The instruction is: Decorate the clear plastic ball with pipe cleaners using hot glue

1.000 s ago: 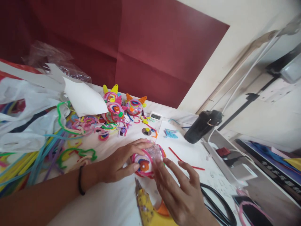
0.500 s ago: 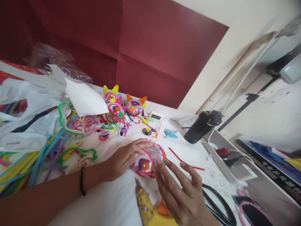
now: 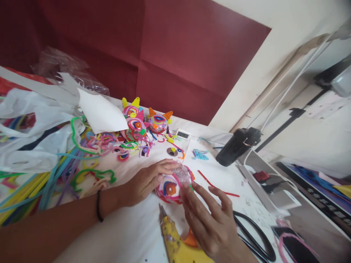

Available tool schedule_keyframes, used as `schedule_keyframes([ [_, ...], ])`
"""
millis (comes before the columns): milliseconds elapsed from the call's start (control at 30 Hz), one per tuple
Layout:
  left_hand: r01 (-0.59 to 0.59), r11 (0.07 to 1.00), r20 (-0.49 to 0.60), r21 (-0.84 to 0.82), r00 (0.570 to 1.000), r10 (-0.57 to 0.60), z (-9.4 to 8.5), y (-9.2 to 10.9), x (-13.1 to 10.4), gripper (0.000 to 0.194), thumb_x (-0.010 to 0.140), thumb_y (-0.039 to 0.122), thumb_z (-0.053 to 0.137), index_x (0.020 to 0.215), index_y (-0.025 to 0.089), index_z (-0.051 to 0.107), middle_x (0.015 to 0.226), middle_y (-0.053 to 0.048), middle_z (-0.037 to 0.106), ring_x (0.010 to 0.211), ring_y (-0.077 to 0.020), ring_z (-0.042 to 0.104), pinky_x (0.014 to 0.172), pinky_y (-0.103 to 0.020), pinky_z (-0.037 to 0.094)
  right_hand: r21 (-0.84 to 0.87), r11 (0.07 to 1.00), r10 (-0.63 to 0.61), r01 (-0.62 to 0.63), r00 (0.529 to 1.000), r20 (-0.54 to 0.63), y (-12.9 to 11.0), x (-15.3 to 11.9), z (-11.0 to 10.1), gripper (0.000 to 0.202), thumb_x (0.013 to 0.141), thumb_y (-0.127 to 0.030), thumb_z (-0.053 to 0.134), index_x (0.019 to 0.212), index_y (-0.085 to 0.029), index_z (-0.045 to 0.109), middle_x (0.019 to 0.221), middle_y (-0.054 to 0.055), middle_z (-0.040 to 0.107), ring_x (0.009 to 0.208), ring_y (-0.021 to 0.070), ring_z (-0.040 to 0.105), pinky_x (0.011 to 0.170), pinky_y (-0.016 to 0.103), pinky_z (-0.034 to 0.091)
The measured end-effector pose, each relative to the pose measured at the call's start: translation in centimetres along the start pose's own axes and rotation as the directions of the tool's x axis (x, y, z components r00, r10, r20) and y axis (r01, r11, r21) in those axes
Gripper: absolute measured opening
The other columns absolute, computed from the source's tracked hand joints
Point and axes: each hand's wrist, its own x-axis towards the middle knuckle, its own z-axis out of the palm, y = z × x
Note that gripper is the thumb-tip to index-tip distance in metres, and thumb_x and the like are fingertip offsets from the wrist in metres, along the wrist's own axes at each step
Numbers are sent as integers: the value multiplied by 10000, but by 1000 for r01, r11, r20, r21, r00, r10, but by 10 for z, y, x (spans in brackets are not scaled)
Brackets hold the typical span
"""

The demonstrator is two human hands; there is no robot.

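A clear ball ornament [image 3: 170,190] trimmed with coloured pipe cleaners sits on the white table, an orange and blue eye with a white bead facing me. My left hand [image 3: 148,181] is curled over its upper left side and holds it. On the near right side, the thumb and first fingers of my right hand [image 3: 210,219] press against the ball, while its other fingers stretch out apart; what lies beneath these fingertips is hidden. Just in front of the ball lies a yellow hot glue gun [image 3: 171,233], its metal nozzle pointing away from me.
Finished-looking ornaments with ears [image 3: 158,122] stand at the back. Bundles of pipe cleaners [image 3: 41,193] and plastic bags [image 3: 35,128] cover the left. A small digital display [image 3: 183,134], black cylinder [image 3: 238,146], red pipe-cleaner piece [image 3: 216,185] and black-handled tool [image 3: 257,233] are around the right.
Both hands stay on the ball, nearly still, with slight finger shifts. The whole view has shifted a little; nothing has been taken up or let go.
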Motion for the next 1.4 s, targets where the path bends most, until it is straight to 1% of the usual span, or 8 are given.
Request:
schedule_keyframes([
  [200, -49, 999, 69, 9, 996, 49, -5, 3, -2, 379, 999, 118, 383, 1347, 242, 468, 1525, -110, 444, 1453, -228, 339, 1182, -469, 318, 6, 1000, 10, -10, 1000, -13, 1, 1, 0, 239, 920, -59, 532, 1064, -79, 722, 1171, 111, 727, 1198, 300, 566, 1003, 490, 347],
  [367, -86, 996, 126, 35, 989, 81, -9, 3, -2, 512, 916, 118, 525, 1398, 236, 401, 1539, -143, 410, 1447, -279, 342, 1169, -537, 305, -1, 1000, 8, -8, 1000, -2, 1, 1, -2, 227, 918, -54, 546, 1063, -67, 720, 1194, 119, 715, 1190, 309, 571, 1000, 501, 350],
  [567, -103, 994, 85, 34, 991, 100, -4, -1, -3, 611, 807, 35, 563, 1372, 216, 418, 1513, -157, 437, 1443, -301, 345, 1157, -559, 313, -1, 1000, 15, -15, 1000, 11, 0, -1, -2, 232, 939, -60, 517, 1051, -74, 720, 1217, 118, 703, 1198, 297, 564, 1001, 492, 339],
  [733, -87, 994, 61, 60, 995, 84, 0, -2, -4, 611, 792, 29, 574, 1352, 223, 430, 1490, -152, 466, 1424, -295, 379, 1160, -555, 313, -5, 1000, 15, -15, 1000, 10, 1, -1, -2, 242, 938, -62, 500, 1018, -89, 727, 1222, 114, 701, 1208, 294, 560, 1014, 491, 339],
  [867, -120, 990, 36, 79, 992, 118, 2, -3, -2, 602, 782, 37, 586, 1335, 221, 434, 1453, -162, 508, 1417, -299, 389, 1138, -558, 343, -4, 1000, 16, -16, 1000, -20, 1, -1, 0, 227, 923, -62, 516, 989, -99, 730, 1207, 114, 709, 1206, 292, 568, 1022, 493, 352],
  [1033, -124, 989, 22, 80, 992, 123, 4, -5, -1, 621, 771, 24, 569, 1337, 239, 430, 1451, -148, 511, 1421, -302, 378, 1132, -565, 344, -34, 999, 23, -23, 1000, -5, 0, -1, -1, 229, 921, -76, 523, 998, -132, 731, 1214, 88, 709, 1207, 277, 577, 1038, 485, 358],
  [1233, -144, 987, 32, 74, 989, 142, 4, -6, -1, 611, 777, 35, 584, 1336, 230, 434, 1459, -154, 501, 1418, -314, 379, 1135, -574, 341, -32, 999, 4, -4, 1000, 5, -4, 6, -9, 284, 949, -93, 480, 1114, -128, 709, 1200, 86, 716, 1211, 265, 556, 1048, 486, 343],
  [1400, -149, 987, 38, 61, 988, 147, 4, -6, -2, 608, 786, 25, 562, 1343, 227, 425, 1477, -148, 480, 1428, -309, 363, 1145, -584, 324, -11, 999, -37, 37, 999, 36, -9, 11, -5, 275, 974, -152, 495, 1160, -150, 699, 1198, 57, 717, 1244, 252, 503, 1124, 495, 256],
])
